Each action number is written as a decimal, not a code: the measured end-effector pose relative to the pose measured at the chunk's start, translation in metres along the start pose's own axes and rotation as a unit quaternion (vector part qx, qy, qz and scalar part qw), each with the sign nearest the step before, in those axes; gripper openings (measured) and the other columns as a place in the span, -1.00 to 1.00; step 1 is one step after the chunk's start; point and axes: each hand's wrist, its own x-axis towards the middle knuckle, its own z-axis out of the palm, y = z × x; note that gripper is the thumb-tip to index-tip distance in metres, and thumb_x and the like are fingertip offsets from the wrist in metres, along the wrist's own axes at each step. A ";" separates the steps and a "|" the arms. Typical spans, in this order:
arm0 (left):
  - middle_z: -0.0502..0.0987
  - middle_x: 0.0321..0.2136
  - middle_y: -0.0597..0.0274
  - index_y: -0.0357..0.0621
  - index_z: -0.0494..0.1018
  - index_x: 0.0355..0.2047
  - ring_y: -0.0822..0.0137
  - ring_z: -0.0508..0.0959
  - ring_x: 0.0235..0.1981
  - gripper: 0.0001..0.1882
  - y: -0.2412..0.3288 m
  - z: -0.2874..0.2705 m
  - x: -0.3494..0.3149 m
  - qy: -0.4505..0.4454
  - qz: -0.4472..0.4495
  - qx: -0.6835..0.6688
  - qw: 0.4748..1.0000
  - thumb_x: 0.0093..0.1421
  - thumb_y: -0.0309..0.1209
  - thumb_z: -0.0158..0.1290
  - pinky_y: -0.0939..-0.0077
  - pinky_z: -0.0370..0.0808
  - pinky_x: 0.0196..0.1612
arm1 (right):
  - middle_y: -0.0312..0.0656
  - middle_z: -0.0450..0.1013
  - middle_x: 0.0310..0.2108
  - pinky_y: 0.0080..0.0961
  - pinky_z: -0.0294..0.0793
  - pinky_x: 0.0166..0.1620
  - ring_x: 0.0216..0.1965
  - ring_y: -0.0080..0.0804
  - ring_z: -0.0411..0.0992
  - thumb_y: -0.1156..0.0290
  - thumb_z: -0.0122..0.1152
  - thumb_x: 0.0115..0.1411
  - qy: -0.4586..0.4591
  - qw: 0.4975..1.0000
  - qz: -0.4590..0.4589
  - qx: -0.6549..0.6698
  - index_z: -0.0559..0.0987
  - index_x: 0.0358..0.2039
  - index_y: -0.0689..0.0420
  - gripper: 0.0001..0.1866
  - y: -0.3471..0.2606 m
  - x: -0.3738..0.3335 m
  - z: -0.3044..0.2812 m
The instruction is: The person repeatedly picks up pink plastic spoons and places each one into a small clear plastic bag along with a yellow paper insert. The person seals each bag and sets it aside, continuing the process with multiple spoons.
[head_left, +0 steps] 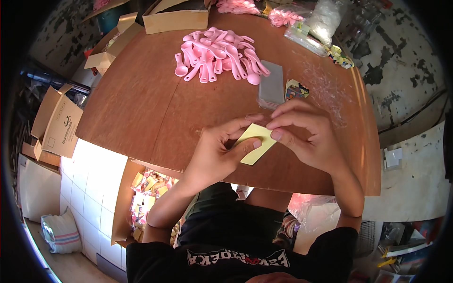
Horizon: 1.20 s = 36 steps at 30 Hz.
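A pale yellow card (262, 149) is held over the near part of the brown table, tilted. My left hand (214, 151) grips it between the thumb on top and fingers underneath. At its upper right corner my right hand (309, 137) closes thumb and forefinger in a pinch. Just beyond the hands lies a stack of grey cards (271, 80) in clear plastic. Next to this stack is a small colourful printed card (297, 88), partly hidden behind my right fingers. Farther off sits a heap of pink plastic spoons (214, 54).
Crumpled clear plastic wrap (325, 87) spreads over the table's right side. Bagged goods (306, 40) and more pink spoons (238, 6) line the far edge, beside a cardboard box (177, 20). Below the table's near left edge stands an open carton of small packets (146, 193).
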 end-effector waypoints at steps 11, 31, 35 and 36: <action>0.63 -0.14 -0.02 -0.43 0.48 0.01 0.39 0.63 -0.16 -0.63 0.005 0.008 0.000 0.022 0.107 0.163 0.981 0.17 -0.64 0.16 0.54 0.57 -0.09 | -0.06 0.52 -0.21 -0.39 0.52 -0.15 -0.22 -0.14 0.54 0.55 0.25 0.09 -0.151 0.983 0.051 0.091 0.61 -0.16 0.25 -0.74 -0.005 -0.001 -0.003; 0.64 -0.35 0.14 -0.38 0.43 0.03 0.56 0.57 -0.31 -0.59 -0.008 -0.036 -0.023 0.100 0.026 0.185 0.977 0.17 -0.56 0.22 0.65 0.52 -0.27 | -0.16 0.60 -0.33 -0.54 0.54 -0.24 -0.36 -0.49 0.57 0.49 0.23 0.21 -0.103 0.976 0.090 0.171 0.65 -0.22 0.23 -0.85 0.074 0.078 0.042; 0.64 -0.36 0.16 -0.37 0.43 0.03 0.58 0.57 -0.33 -0.59 -0.006 -0.039 -0.026 0.103 0.006 0.174 0.979 0.17 -0.55 0.23 0.66 0.52 -0.27 | -0.10 0.60 -0.38 -0.37 0.55 -0.26 -0.39 -0.24 0.59 0.42 0.25 0.10 0.021 0.990 -0.003 -0.137 0.66 -0.31 0.17 -0.84 0.119 0.117 0.076; 0.64 -0.36 0.16 -0.37 0.43 0.03 0.58 0.57 -0.33 -0.59 -0.005 -0.039 -0.026 0.101 0.007 0.174 0.979 0.17 -0.55 0.23 0.66 0.52 -0.27 | -0.10 0.60 -0.38 -0.37 0.55 -0.26 -0.39 -0.24 0.59 0.42 0.25 0.10 0.022 0.990 -0.002 -0.138 0.66 -0.31 0.17 -0.84 0.131 0.129 0.084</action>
